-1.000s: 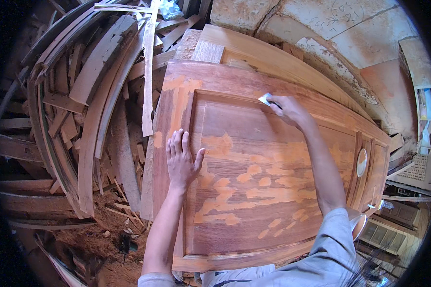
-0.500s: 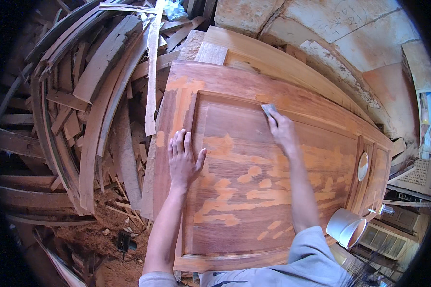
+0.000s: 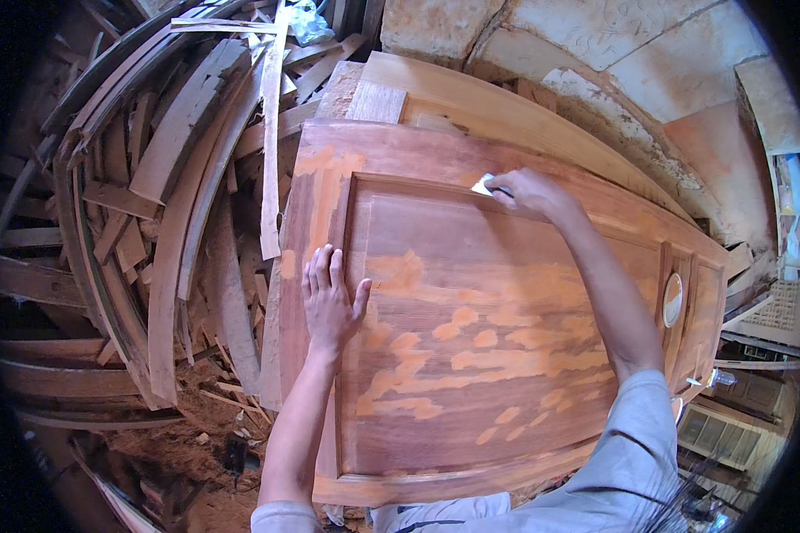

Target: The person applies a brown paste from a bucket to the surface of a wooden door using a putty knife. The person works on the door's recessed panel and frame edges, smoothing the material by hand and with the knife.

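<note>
A brown wooden panel door (image 3: pixel 418 209) lies before me, its recessed panel and frame streaked with orange filler (image 3: pixel 507 346). My left hand (image 3: pixel 333 298) rests flat on the door's left frame, fingers stretched out. At the far edge of the recessed panel, my right hand (image 3: pixel 529 194) grips a small putty knife (image 3: pixel 483 185). Its pale blade meets the moulding along the far frame; my fingers partly hide the handle.
Offcuts and curved planks (image 3: pixel 196 124) are heaped at the left. A paler wooden board (image 3: pixel 471 98) lies beyond the door. To the right, a round white lid-like thing (image 3: pixel 673 299) sits on the door near a clear bottle (image 3: pixel 720 378).
My right hand has moved slightly away from me onto the far frame, and the blade has tilted. My right arm now covers most of the white bucket. The left hand stays put.
</note>
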A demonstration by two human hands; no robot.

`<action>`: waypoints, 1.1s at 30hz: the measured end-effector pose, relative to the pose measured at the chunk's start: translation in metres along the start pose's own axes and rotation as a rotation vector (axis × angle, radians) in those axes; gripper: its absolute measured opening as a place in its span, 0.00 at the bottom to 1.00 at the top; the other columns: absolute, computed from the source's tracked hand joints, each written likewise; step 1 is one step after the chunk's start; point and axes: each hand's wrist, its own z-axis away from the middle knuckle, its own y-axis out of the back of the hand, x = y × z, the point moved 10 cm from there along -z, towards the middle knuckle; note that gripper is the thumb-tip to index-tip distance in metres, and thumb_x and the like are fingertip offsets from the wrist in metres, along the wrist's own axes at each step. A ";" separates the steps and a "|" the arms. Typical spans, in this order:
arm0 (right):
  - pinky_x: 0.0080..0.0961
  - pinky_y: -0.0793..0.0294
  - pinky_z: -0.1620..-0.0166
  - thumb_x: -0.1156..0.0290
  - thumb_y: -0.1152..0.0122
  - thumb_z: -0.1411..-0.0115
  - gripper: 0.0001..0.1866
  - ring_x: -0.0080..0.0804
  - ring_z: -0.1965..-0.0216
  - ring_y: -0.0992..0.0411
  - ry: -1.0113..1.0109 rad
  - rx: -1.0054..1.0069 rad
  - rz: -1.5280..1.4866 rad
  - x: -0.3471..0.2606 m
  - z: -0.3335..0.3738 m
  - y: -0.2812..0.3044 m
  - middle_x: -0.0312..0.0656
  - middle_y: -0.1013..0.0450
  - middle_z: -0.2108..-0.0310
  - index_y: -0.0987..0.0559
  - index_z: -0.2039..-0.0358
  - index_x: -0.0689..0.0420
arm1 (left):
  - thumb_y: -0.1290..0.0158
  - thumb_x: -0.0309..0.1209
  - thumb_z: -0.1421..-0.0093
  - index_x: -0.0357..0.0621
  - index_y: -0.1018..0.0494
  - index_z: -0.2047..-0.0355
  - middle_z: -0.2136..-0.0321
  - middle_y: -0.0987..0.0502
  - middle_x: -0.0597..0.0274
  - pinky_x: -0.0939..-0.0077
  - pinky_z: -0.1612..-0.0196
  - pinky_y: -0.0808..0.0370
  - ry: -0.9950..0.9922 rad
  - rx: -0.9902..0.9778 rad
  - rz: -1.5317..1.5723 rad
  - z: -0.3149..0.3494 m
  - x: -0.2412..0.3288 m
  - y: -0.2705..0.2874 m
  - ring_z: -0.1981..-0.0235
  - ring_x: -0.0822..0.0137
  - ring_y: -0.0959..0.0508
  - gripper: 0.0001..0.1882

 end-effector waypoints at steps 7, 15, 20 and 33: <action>0.35 0.26 0.54 0.66 0.47 0.34 0.20 0.46 0.59 0.22 -0.169 0.255 -0.355 0.026 0.035 -0.011 0.52 0.23 0.54 0.25 0.42 0.49 | 0.49 0.50 0.37 0.35 0.41 0.38 0.38 0.40 0.47 0.52 0.31 0.49 0.017 -0.006 0.013 0.001 -0.002 0.004 0.33 0.50 0.43 0.36; 0.50 0.25 0.57 0.64 0.49 0.35 0.18 0.57 0.60 0.24 -0.322 0.691 -0.390 0.017 0.025 -0.048 0.59 0.24 0.61 0.24 0.45 0.53 | 0.49 0.50 0.37 0.35 0.41 0.38 0.38 0.40 0.46 0.52 0.31 0.49 -0.011 0.006 0.018 -0.004 0.005 0.002 0.34 0.50 0.42 0.37; 0.46 0.25 0.54 0.65 0.49 0.35 0.18 0.57 0.58 0.24 -0.243 0.455 -0.435 0.008 0.046 -0.014 0.57 0.24 0.58 0.23 0.47 0.53 | 0.50 0.51 0.37 0.35 0.41 0.38 0.38 0.40 0.46 0.52 0.31 0.48 0.017 -0.007 -0.006 0.003 -0.006 0.005 0.34 0.50 0.42 0.37; 0.44 0.24 0.64 0.65 0.51 0.40 0.15 0.49 0.67 0.21 -0.348 0.103 -0.312 0.002 -0.019 -0.009 0.59 0.22 0.63 0.18 0.63 0.59 | 0.49 0.50 0.36 0.35 0.41 0.38 0.38 0.39 0.46 0.52 0.31 0.48 0.010 0.015 0.019 0.001 0.000 0.003 0.34 0.49 0.42 0.36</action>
